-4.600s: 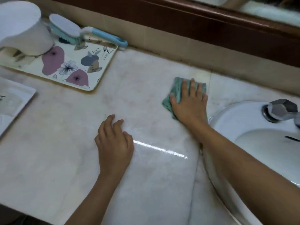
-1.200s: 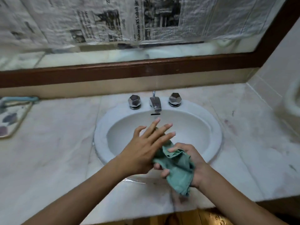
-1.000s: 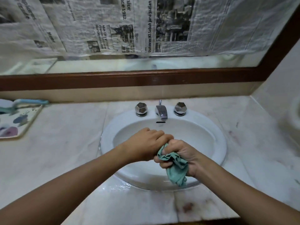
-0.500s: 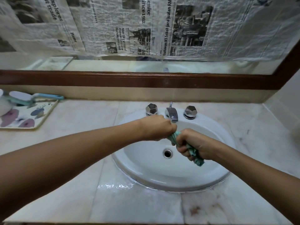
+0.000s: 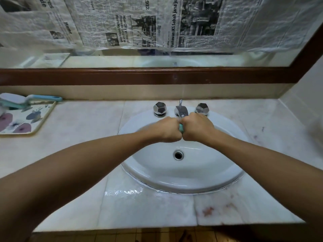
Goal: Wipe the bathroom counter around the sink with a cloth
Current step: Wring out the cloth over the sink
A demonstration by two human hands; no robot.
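From the head camera, both forearms reach out over the round white ceramic sink [image 5: 192, 186] set in the pale marble surface [image 5: 87, 123]. The left hand [image 5: 167, 130] and right hand [image 5: 197, 127] are balled into fists with their knuckles touching, held above the far part of the basin just near of the chrome faucet spout [image 5: 181, 110]. Their fingers are curled tight round the teal cloth [image 5: 181, 128]; only a thin strip of it shows in the seam between the two fists. A faceted chrome knob stands on either side of the spout, one left [image 5: 159, 108] and one right [image 5: 202, 108]. The metal drain [image 5: 178, 154] lies in the basin, near of the hands. A shiny film of water [image 5: 125, 192] sits on the surface at the near left of the sink rim, and a reddish stain [image 5: 208, 211] marks the stone near right. At far left a flowered rectangular tray [image 5: 37, 122] carries a blue-handled scrubbing brush [image 5: 26, 100]. Crinkled newspaper sheets [image 5: 157, 23] cover the wood-framed mirror [image 5: 139, 75] behind.
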